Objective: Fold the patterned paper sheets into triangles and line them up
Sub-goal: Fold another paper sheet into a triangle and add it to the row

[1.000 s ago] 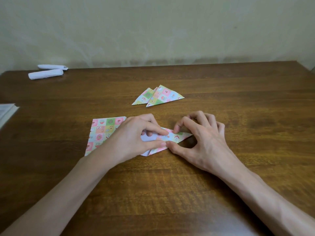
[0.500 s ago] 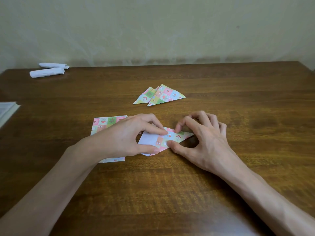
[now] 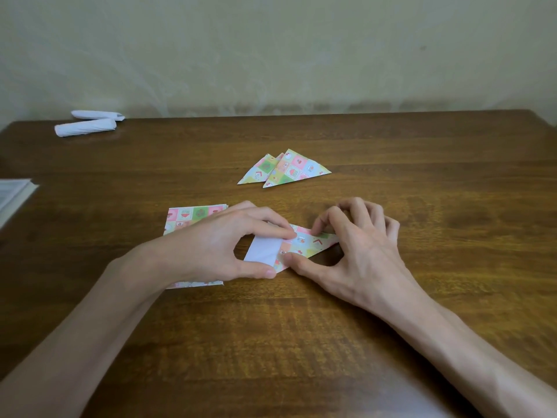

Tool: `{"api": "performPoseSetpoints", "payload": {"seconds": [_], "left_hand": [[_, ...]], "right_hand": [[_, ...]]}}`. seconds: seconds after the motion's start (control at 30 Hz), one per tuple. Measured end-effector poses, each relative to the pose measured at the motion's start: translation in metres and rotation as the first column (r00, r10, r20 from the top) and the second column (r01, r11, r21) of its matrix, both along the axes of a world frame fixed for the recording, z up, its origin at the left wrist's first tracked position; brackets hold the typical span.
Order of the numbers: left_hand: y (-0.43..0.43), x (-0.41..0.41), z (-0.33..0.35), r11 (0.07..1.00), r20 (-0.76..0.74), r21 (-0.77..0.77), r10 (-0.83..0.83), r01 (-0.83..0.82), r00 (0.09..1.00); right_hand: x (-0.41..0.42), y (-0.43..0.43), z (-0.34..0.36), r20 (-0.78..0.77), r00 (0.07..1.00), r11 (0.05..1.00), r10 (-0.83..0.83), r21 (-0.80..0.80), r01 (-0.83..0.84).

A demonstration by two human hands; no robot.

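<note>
A patterned paper sheet (image 3: 304, 244), half folded with its white underside showing at the left, lies on the wooden table (image 3: 301, 342) between my hands. My left hand (image 3: 223, 245) pinches its white end between thumb and forefinger. My right hand (image 3: 358, 245) presses the patterned pointed end down with curled fingertips and thumb. Two finished patterned triangles (image 3: 286, 170) lie overlapping farther back at the centre. A stack of flat patterned sheets (image 3: 187, 217) lies under my left hand, mostly hidden.
Two rolled white papers (image 3: 87, 123) lie at the far left corner by the wall. A white book or pad edge (image 3: 13, 197) shows at the left border. Bare tabletop stretches to the right and in front.
My left hand has drawn back to the left along the sheet, baring more of its white underside. My right hand has stayed in place on the pointed end.
</note>
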State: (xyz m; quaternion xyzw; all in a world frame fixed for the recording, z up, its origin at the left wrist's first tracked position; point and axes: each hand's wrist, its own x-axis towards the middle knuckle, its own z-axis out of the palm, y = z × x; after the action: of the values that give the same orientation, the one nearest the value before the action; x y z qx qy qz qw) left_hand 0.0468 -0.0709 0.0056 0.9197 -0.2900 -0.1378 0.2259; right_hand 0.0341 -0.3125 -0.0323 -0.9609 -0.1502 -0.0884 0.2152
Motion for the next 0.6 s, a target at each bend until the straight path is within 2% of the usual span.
{"api": "performPoseSetpoints", "payload": {"seconds": [0.3, 0.6], "left_hand": [[0.001, 0.0, -0.002, 1.0, 0.007, -0.006, -0.002, 0.002, 1.0], [0.001, -0.001, -0.002, 1.0, 0.003, -0.019, 0.009, -0.009, 1.0]], "right_hand": [[-0.006, 0.013, 0.0, 0.068, 0.996, 0.992, -0.05, -0.112, 0.058], [-0.002, 0.008, -0.004, 0.01, 1.0, 0.999, -0.026, -0.028, 0.026]]}}
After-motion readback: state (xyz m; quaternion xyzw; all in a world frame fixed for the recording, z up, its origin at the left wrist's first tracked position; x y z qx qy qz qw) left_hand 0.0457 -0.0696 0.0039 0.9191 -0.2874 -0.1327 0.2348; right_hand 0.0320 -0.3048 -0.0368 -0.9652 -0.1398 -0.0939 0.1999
